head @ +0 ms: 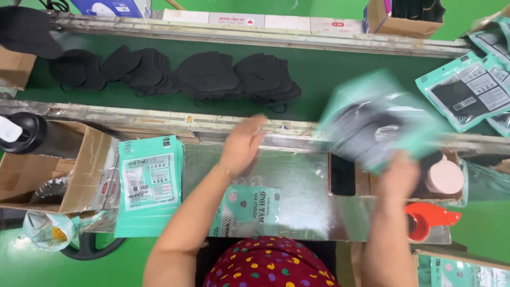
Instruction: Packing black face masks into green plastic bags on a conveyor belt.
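Head view: right hand [398, 172], grip closed on blurred teal mask packet [380, 122] raised above the metal surface [303, 191]. Left hand [241, 146], fingers spread, holds nothing, hovering near black masks [212, 77] on the green belt [340, 69].

There is one view only, from a camera on the person's head, looking almost straight down from close above. It faces forward across the shiny metal worktop [297, 186] toward the green conveyor belt [329, 69] running left to right at the top. The person's patterned shirt [271, 266] fills the bottom edge, with both forearms reaching up into frame.
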